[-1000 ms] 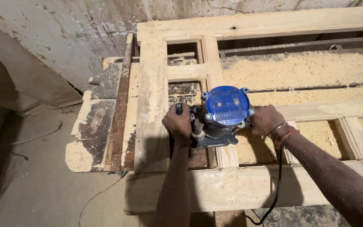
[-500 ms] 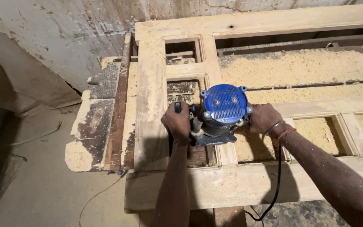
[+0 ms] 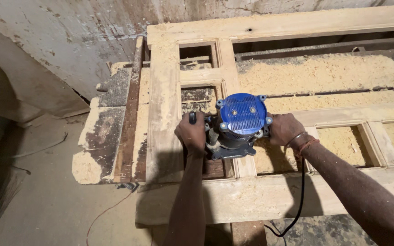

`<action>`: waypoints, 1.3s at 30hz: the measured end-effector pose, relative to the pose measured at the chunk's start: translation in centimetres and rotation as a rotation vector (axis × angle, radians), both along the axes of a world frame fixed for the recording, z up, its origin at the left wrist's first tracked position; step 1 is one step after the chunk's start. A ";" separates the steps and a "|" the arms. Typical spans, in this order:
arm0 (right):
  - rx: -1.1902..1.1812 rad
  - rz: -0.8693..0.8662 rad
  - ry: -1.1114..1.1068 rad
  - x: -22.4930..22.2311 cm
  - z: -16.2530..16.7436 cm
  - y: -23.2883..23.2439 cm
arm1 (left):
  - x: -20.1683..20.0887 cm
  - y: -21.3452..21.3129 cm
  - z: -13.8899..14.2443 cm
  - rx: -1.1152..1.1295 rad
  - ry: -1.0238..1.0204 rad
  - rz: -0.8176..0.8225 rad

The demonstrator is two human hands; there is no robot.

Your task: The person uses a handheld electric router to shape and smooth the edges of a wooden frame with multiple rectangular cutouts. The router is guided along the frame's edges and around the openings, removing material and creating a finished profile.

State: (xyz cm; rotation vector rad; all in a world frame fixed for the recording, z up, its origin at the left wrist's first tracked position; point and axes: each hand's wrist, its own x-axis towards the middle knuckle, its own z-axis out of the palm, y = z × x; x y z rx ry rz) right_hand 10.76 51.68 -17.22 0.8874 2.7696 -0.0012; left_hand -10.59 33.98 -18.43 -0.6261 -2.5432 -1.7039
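Both hands clamp the router (image 3: 240, 125): the left hand (image 3: 191, 134) is clenched round its left handle and the right hand (image 3: 286, 129) is wrapped round the right one, which is hidden under the fingers. Between the two hands the router sits base-down on a narrow upright rail of the door frame (image 3: 165, 123), at the edge of an open panel gap just below the left hand. A black cord (image 3: 301, 200) drops from the right wrist side over the frame's near rail. I judge the main risk is tipping: the base overhangs the narrow rail, so uneven pressure from either hand could rock it and gouge the wood. Sawdust (image 3: 315, 73) lies thick beyond the grip and could make the base slide, and the cord could snag on the near edge. The router has a round blue ribbed cap with screws, a grey body and a dark base; its cutter is hidden.
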 end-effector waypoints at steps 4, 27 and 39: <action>0.037 0.036 -0.008 0.2 -0.2 0.0 | 0.4 -0.4 0.0 0.004 0.006 0.003; 0.007 0.002 -0.006 1.9 -1.1 -0.9 | 1.6 -1.4 -0.7 0.056 0.100 0.016; -0.044 -0.072 -0.084 2.5 -1.5 -1.8 | 2.8 -2.7 -0.2 0.077 0.069 0.010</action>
